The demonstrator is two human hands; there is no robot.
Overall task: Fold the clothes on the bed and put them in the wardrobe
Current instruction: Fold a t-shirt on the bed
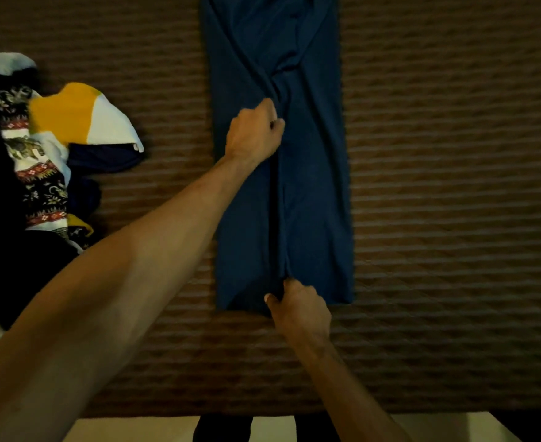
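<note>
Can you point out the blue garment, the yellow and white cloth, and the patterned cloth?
blue garment [313, 199]: head view, flat right half.
yellow and white cloth [81, 113]: head view, yellow patch.
patterned cloth [41, 189]: head view, printed band.

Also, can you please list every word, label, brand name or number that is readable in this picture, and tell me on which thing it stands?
None: no readable text shows anywhere.
Dark blue folded garment, gripped by the left hand and the right hand: plain fabric, no label in view.
Black cloth with floral and elephant bands: ornament only, no letters.
Yellow and white cloth: plain colour blocks.
Brown quilted bedcover: stitching only.
</note>
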